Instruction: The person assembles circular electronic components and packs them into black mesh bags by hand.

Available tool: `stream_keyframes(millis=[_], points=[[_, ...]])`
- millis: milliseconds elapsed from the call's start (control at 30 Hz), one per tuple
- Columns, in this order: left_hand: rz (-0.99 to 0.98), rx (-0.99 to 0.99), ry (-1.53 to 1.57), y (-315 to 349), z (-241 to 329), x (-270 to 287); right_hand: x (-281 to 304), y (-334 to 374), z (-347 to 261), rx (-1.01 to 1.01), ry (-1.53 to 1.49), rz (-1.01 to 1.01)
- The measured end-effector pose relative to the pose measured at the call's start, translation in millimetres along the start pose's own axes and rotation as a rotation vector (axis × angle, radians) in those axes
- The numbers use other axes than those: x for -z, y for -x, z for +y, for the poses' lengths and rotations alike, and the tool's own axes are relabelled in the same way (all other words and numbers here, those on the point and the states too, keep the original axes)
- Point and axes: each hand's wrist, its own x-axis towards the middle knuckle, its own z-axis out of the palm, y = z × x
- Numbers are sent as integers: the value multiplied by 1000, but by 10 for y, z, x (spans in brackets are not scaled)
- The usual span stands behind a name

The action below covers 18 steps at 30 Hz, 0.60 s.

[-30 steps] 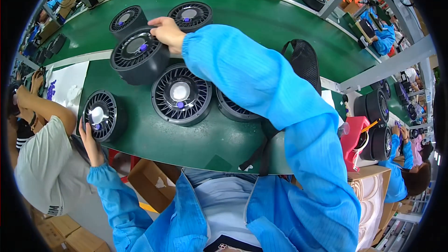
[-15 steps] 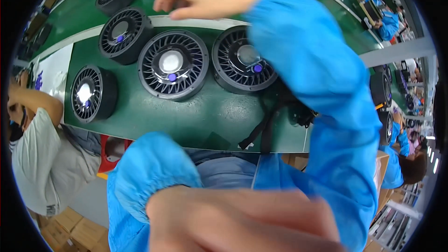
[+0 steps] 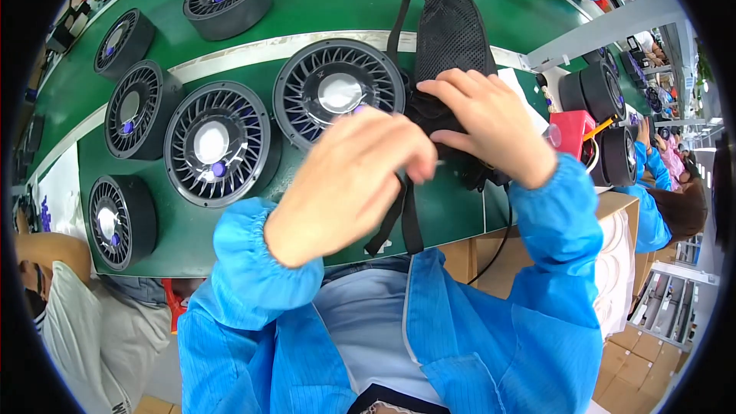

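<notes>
My right hand (image 3: 491, 126) lies over the lower part of a black mesh piece with straps (image 3: 452, 31), fingers and thumb spread. The black piece rests at the bench's right part, and its exact kind is unclear. My left hand (image 3: 349, 188), slightly blurred, hovers over the bench with loosely bent fingers, thumb and forefinger apart, nothing seen in it. Partly covered by it is a round black wheel-like part with thin curved spokes (image 3: 307, 80), a pale centre and a purple knob. To its left stands a similar spoked part (image 3: 215, 119). A black strap (image 3: 412, 222) hangs below the left hand.
Several more spoked parts, including one tilted part (image 3: 138, 111) and one near the front edge (image 3: 123, 218), stand on the green bench (image 3: 322, 249). A red box (image 3: 571, 130) stands at right. A co-worker's arm (image 3: 57, 249) shows at left. A metal post (image 3: 606, 31) crosses the right.
My right hand has come down from above the far parts onto the black mesh piece. My left hand has risen from the lower edge to over the bench. The view has shifted.
</notes>
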Motion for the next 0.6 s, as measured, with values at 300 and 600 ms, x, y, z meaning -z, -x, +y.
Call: stream_keyframes(millis=[300, 600], points=[[310, 130, -577, -148, -358, -47, 55, 83, 272, -178, -227, 215], [214, -78, -458, -791, -608, -47, 91, 176, 391, -133, -615, 268]])
